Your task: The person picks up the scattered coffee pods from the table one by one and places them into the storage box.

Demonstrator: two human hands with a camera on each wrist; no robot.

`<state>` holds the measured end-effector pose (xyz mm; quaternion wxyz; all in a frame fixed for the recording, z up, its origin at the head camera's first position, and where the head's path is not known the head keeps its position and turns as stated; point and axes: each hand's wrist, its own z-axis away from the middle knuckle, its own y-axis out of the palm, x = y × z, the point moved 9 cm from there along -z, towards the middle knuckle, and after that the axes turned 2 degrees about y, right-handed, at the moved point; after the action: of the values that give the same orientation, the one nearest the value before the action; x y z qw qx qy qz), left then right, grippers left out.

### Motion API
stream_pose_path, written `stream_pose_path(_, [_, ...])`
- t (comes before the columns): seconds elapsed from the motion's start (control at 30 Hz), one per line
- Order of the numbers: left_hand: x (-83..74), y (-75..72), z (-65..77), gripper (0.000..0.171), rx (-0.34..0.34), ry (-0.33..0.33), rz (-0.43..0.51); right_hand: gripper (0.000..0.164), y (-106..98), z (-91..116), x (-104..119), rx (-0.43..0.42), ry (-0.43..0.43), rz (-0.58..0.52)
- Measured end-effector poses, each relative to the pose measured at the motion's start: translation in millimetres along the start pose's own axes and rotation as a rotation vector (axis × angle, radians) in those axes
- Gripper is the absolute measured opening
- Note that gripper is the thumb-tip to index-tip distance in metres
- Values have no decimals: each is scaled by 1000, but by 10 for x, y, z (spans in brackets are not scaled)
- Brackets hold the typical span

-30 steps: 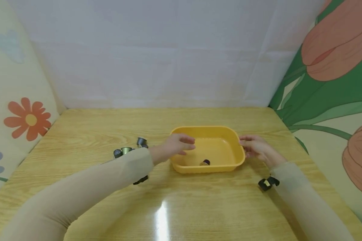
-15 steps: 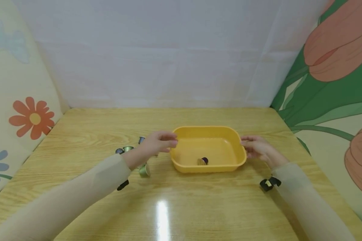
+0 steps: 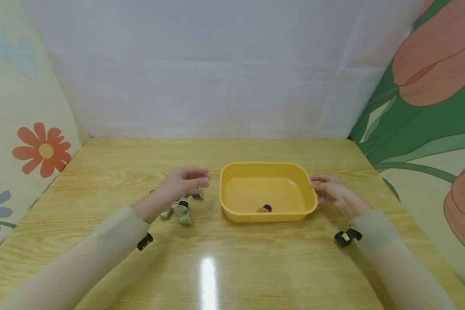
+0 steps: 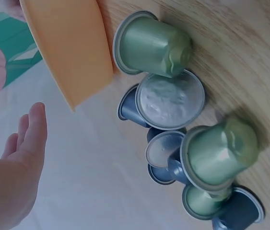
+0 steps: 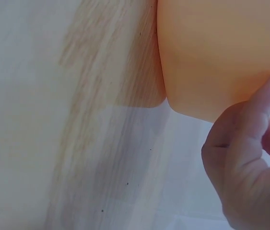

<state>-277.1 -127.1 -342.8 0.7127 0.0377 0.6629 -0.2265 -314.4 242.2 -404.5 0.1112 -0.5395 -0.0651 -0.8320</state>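
Note:
My left hand (image 3: 176,185) hangs above a loose pile of coffee capsules on the table, fingers extended with nothing in them. Green capsules (image 4: 223,153) and dark blue ones (image 4: 238,208) lie in that pile, some tipped on their sides; one shows its silver lid (image 4: 170,100). The hand and forearm hide part of the pile in the head view. To the right stands a yellow plastic tub (image 3: 267,217), its right end gripped at the rim by my right hand (image 3: 335,193). Inside, near the front wall, sits a dark purple capsule (image 3: 268,208) beside a gold-brown one (image 3: 261,210).
The wooden table (image 3: 279,267) runs back to a white cloth backdrop (image 3: 217,86). Flower-printed panels stand on both sides, with orange tulips (image 3: 434,64) at the right. A black strap (image 3: 348,237) is on my right wrist.
My left hand has moved left, from over the tub's left part to above the capsule pile. The right hand stays at the tub's right end, and the tub has hardly shifted.

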Motion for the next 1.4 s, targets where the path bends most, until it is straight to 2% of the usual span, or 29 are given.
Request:
stream_pose_path(0.3, [4,-85,81,52,-33,0,1,33,6,1,7,9,-5,-10])
stream_pose_path(0.57, [18,-173,148,50,-64,13,-33,24,-23,-14,-5,6,0,-10])
stream_pose_path(0.8, [13,-218,226,51,-77,17,-52,31,-37,-17,-16,-2,4,14])
stream_pose_path(1.03, [83,-297,305,53,-109,7,-64,19,-21,-10,-14,12,-4,-13])
stream_pose_path(1.4, [134,-463,446,55,-161,11,-120,13,-27,-16,-17,22,-8,-33])
